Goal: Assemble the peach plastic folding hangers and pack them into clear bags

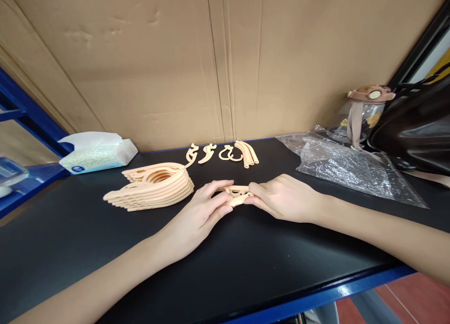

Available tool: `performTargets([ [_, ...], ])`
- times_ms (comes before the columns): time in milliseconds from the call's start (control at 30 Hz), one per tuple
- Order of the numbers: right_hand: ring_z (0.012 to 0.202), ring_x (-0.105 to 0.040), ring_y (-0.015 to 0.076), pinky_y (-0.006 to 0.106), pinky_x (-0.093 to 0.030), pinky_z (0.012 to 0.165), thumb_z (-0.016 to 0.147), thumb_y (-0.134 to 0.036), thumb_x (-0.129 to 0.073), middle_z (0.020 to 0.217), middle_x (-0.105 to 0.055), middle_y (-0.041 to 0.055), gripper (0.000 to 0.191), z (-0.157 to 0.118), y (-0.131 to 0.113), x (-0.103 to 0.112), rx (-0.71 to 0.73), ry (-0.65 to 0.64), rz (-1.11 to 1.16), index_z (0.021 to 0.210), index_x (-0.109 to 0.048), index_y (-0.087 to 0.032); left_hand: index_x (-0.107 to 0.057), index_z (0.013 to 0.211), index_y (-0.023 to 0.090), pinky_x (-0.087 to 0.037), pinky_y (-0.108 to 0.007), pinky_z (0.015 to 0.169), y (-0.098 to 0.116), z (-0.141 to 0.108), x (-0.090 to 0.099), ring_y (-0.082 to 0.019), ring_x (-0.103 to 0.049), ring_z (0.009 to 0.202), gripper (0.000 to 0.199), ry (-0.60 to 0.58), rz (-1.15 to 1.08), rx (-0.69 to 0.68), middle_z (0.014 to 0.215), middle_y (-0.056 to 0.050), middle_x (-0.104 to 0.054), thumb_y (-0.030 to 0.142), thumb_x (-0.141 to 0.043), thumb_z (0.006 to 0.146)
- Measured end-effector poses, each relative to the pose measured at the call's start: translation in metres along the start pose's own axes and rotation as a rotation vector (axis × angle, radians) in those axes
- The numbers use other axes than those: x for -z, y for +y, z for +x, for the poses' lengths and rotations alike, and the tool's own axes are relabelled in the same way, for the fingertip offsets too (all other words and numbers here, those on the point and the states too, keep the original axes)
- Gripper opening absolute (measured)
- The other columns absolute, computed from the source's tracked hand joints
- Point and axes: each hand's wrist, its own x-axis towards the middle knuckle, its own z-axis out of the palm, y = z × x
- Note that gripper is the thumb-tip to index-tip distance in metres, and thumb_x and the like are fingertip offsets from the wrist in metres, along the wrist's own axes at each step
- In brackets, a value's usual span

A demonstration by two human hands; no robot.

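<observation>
Between both hands, above the black table, is a small beige plastic piece (239, 199). My left hand (206, 207) pinches its left end, and my right hand (281, 197) grips its right end between thumb and fingers. Left of my left hand lies a neat stack of beige curved plastic parts (151, 188). Behind the hands, a row holds several small beige hook-like pieces (208, 153) and a bundle of beige curved strips (248, 154). My fingers cover part of the held piece.
A tissue pack (98, 153) stands at the back left of the black table (246, 263). Crumpled clear plastic bags (344, 167) lie on the right, near a strapped bottle (367, 110) and a black bag (418, 122). Cardboard (168, 71) rises behind.
</observation>
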Motion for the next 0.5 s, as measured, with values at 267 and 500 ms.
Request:
performTargets([
  [267,0.054,-0.061,0.0154,0.028,-0.015,0.048,0.101,-0.039,-0.029,0.072,-0.069,0.0037,0.035,-0.001,0.0014,0.0003,0.02,0.001,-0.035,0.089,-0.051,-0.015,-0.056,0.115,0.032,-0.033,-0.038,0.109,0.0004,0.0013,0.0001,-0.02,-0.041,0.126,0.026,0.007,0.003,0.002,0.142,0.002,-0.037,0.033,-0.035,0.1],
  [500,0.051,-0.059,0.015,0.027,-0.016,0.048,0.101,-0.04,-0.026,0.066,-0.067,0.0033,0.038,0.001,0.0008,-0.0018,-0.018,-0.042,0.014,0.09,-0.052,-0.015,-0.058,0.114,0.031,-0.035,-0.038,0.108,-0.0033,0.0005,-0.0008,-0.02,-0.042,0.126,0.026,0.018,0.013,-0.012,0.142,0.001,-0.037,0.033,-0.036,0.099],
])
